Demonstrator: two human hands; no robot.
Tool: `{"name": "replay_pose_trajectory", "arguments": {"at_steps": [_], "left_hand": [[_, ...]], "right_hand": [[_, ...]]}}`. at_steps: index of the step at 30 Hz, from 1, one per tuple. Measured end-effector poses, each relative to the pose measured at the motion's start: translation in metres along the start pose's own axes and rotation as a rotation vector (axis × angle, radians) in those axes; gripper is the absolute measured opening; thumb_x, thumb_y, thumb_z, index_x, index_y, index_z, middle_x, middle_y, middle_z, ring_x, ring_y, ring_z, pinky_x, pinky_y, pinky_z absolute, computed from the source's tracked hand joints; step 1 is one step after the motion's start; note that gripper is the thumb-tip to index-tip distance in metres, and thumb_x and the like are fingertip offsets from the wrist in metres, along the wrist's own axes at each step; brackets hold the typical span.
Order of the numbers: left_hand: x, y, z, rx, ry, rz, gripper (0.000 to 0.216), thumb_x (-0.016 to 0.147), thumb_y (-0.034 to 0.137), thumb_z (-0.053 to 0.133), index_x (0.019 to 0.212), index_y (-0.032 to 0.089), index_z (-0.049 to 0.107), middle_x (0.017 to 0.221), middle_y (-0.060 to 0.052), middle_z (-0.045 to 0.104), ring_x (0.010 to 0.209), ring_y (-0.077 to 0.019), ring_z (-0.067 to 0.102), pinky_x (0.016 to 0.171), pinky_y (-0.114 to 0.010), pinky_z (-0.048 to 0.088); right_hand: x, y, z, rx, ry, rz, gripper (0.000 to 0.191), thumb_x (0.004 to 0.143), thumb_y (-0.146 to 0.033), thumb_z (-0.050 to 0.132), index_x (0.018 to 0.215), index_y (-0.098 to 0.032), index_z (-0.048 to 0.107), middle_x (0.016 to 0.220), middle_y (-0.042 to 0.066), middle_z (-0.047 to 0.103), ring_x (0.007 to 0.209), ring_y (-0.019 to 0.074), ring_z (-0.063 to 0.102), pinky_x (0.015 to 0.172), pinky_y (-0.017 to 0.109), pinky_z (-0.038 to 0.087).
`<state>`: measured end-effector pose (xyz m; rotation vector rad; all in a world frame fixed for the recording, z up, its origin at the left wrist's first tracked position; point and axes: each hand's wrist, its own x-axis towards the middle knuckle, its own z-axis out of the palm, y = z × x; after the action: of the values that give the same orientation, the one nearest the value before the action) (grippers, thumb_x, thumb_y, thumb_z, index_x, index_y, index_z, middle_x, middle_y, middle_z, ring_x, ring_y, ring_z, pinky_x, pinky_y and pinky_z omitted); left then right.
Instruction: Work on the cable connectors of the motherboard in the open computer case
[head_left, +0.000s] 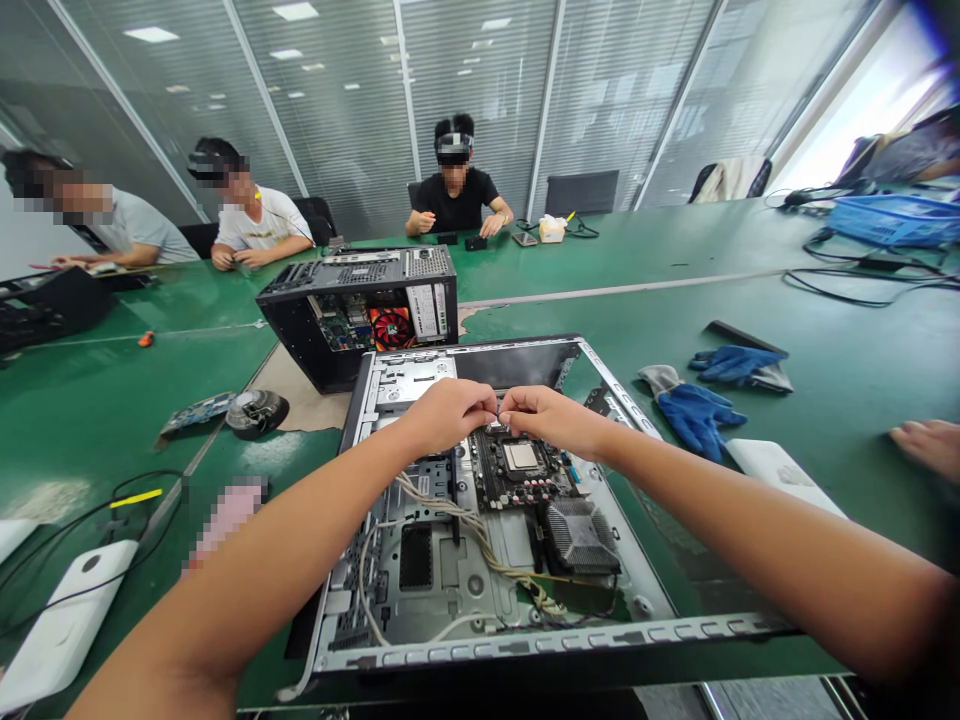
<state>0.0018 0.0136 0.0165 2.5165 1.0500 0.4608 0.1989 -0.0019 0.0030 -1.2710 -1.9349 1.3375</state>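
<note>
An open computer case [637, 600] lies flat on the green table in front of me, with a motherboard [525, 470] and a bare processor [520, 456] inside. My left hand [442, 412] and my right hand [551, 415] meet over the far end of the board, fingertips pinched together on something small that I cannot make out. A bundle of pale cables [465, 520] runs from under my left hand toward the near edge. A finned heatsink [579, 536] rests loose in the case near my right forearm.
A second open case [360, 310] stands beyond mine. Blue gloves [701, 410] lie to the right, a fan [256, 410] and a circuit card [196, 410] to the left. Three people sit along the far side. Another person's hand [930, 445] rests at the right edge.
</note>
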Motion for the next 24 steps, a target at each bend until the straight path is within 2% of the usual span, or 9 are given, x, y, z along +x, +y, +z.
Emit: {"name": "replay_pose_trajectory", "arguments": {"at_steps": [4,9,17,24], "left_hand": [[0.0002,-0.0014,0.0008,0.062,-0.018,0.028,0.014,0.084,0.021,0.050,0.082,0.020,0.064,0.075,0.000,0.064,0.069,-0.0121,0.052,0.065,-0.026,0.035],[-0.0005,-0.0019,0.0023,0.099,-0.033,0.033,0.013,0.084,0.022,0.051,0.081,0.021,0.064,0.075,0.001,0.065,0.069,-0.0127,0.052,0.064,-0.026,0.034],[-0.0021,-0.0045,0.0034,0.057,-0.050,0.068,0.013,0.085,0.024,0.053,0.086,0.021,0.066,0.080,-0.001,0.067,0.072,-0.0131,0.055,0.067,-0.026,0.036],[0.0006,-0.0055,0.0037,0.114,-0.088,0.099,0.015,0.087,0.026,0.052,0.084,0.021,0.066,0.079,-0.001,0.066,0.075,-0.0147,0.055,0.068,-0.027,0.037]], "right_hand": [[0.0021,0.0045,0.0007,-0.057,-0.002,-0.058,0.011,0.078,-0.029,0.054,0.076,-0.018,0.055,0.065,0.000,0.056,0.058,0.0119,0.044,0.054,0.026,0.032],[0.0039,0.0079,0.0021,-0.254,0.052,-0.155,0.007,0.076,-0.024,0.053,0.073,-0.019,0.054,0.061,-0.002,0.052,0.057,0.0122,0.043,0.055,0.027,0.032],[0.0026,0.0017,0.0009,-0.231,-0.057,-0.129,0.017,0.081,-0.027,0.047,0.066,-0.019,0.050,0.062,-0.001,0.052,0.055,0.0118,0.042,0.054,0.027,0.032],[0.0023,0.0021,-0.0009,-0.209,-0.110,-0.135,0.014,0.080,-0.026,0.049,0.069,-0.018,0.053,0.066,0.000,0.054,0.061,0.0127,0.045,0.059,0.028,0.035]]}}
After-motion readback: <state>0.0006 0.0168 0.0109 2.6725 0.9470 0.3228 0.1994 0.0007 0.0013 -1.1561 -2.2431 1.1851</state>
